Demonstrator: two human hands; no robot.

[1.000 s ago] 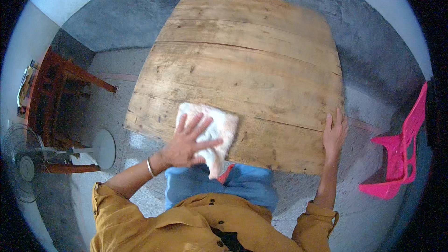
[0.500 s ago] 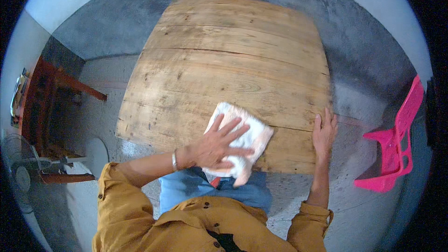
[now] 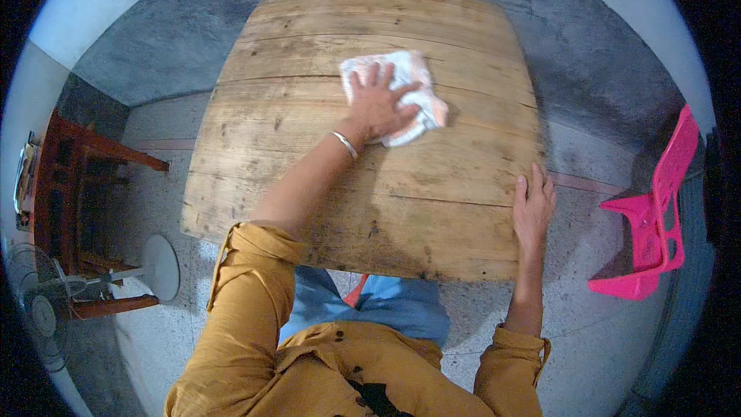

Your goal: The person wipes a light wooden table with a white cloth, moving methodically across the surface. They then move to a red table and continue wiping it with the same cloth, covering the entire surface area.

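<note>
A white and pale pink cloth (image 3: 421, 102) lies on the wooden table (image 3: 293, 177), a little beyond its middle. Pressed flat on it is my left hand (image 3: 380, 108), fingers spread, with a metal bangle (image 3: 344, 144) at the wrist. The cloth sticks out past the fingertips and to the right of the hand. My right hand (image 3: 534, 205) rests at the right edge of the table, its fingers stretched forward and holding no loose object. Planks with dark stains and long cracks make up the tabletop.
A bright pink plastic chair (image 3: 652, 220) is on the floor to the right. At the left are a reddish wooden piece of furniture (image 3: 73, 177) and a fan (image 3: 46, 301) with a round pale base (image 3: 160, 266). A grey-painted wall (image 3: 193, 31) rises behind the table.
My left hand and the cloth have moved from the table's near edge to beyond its middle, the arm now stretched out. My right hand has stayed at the right edge.
</note>
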